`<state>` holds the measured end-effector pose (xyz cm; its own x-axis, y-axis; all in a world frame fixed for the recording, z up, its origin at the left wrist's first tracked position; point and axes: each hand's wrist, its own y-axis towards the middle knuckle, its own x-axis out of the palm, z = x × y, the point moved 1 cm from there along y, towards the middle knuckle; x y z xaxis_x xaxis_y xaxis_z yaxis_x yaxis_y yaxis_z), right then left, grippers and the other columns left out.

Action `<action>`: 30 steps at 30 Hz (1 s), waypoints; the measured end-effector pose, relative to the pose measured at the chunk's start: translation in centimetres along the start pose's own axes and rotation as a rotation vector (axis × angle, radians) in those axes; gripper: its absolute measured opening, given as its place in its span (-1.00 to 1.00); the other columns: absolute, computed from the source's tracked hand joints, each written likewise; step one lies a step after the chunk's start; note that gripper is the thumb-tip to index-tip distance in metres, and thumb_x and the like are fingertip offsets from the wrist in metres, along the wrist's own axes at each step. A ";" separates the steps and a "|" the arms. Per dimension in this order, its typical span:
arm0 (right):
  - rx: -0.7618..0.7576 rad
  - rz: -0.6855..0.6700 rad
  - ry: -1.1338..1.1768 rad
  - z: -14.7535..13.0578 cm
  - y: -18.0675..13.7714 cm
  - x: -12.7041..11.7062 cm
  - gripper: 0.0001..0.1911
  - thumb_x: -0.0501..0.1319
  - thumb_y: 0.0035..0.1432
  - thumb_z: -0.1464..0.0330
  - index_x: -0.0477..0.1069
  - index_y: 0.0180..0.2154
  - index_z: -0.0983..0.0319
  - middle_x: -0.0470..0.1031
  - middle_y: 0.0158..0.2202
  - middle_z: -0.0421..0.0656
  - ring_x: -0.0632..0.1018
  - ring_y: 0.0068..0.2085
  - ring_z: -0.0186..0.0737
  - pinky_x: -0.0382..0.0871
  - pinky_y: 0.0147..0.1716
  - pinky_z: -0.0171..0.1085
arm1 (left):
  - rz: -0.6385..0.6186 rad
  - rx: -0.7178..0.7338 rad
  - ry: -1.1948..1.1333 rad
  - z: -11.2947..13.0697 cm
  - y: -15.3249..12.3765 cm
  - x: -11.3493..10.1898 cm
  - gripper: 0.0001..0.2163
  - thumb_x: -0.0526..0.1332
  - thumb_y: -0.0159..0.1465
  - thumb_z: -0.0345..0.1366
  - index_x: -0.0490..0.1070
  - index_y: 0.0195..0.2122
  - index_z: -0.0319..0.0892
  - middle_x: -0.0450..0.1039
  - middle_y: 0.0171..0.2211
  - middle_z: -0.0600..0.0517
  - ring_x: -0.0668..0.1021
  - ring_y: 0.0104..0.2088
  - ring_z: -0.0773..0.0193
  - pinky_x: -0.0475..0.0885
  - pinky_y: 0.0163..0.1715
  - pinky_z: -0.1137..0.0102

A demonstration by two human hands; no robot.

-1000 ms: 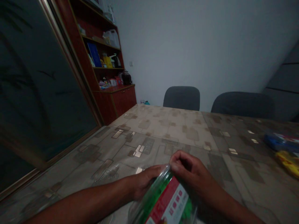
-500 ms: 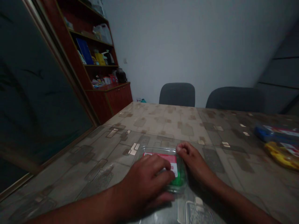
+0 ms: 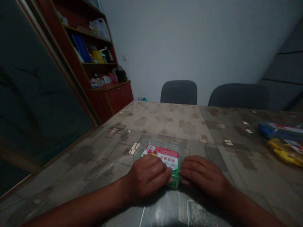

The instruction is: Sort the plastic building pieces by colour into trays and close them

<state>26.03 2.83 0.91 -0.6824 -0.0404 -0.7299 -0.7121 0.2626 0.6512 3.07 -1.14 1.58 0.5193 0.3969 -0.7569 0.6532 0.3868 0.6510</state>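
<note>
A clear plastic container (image 3: 167,154) with a red and white label and something green inside rests on the table before me. My left hand (image 3: 149,173) lies over its front left part, fingers curled and closed on the near edge, covering part of the label. At the right side and near right corner, my right hand (image 3: 203,173) has its fingers bent together against the rim. The fingertips of both hands are partly hidden, and the green contents show between them.
To the right on the patterned table (image 3: 165,123) lie a blue package (image 3: 270,130) and a yellow package (image 3: 281,151) with labels. Two grey chairs (image 3: 179,92) stand behind the far edge. A red-brown shelf cabinet (image 3: 119,94) is at the back left.
My right hand has come from the far right corner down to the near right side of the container. My left hand has shifted slightly nearer, uncovering more of the label.
</note>
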 end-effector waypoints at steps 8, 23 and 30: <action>-0.083 0.055 -0.150 0.2 -0.2 0.6 -0.72 0.15 0.28 0.53 0.40 0.02 0.33 0.61 -0.17 0.02 0.58 -0.11 -0.10 0.54 -0.10 -0.08 | 0.062 0.032 0.006 -0.5 0.8 0.2 -0.84 0.14 0.38 -0.40 0.51 -0.15 -0.28 0.56 -0.45 -0.08 0.51 -0.45 0.19 0.43 -0.43 0.31; -0.075 0.089 -0.341 -0.4 1.2 1.1 -0.88 0.12 0.30 0.49 0.44 -0.24 0.30 0.55 -0.38 -0.03 0.50 -0.34 -0.16 0.47 -0.32 -0.15 | 0.038 0.000 0.009 -0.6 0.7 0.4 -0.83 0.13 0.37 -0.43 0.47 -0.09 -0.30 0.57 -0.40 -0.10 0.54 -0.42 0.18 0.47 -0.41 0.30; -0.121 0.173 -0.319 0.6 0.6 0.7 -0.85 0.08 0.30 0.55 0.42 -0.18 0.40 0.54 -0.33 0.02 0.50 -0.27 -0.13 0.45 -0.25 -0.13 | 0.176 0.094 0.139 -2.7 -0.2 -2.3 -0.83 0.14 0.35 -0.41 0.43 -0.09 -0.35 0.56 -0.34 -0.14 0.57 -0.37 0.17 0.53 -0.44 0.29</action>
<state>25.19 3.52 0.69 -0.7216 0.3019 -0.6230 -0.6185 0.1230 0.7761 0.28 0.08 3.33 0.5528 0.5650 -0.6124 0.6110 0.2249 0.7590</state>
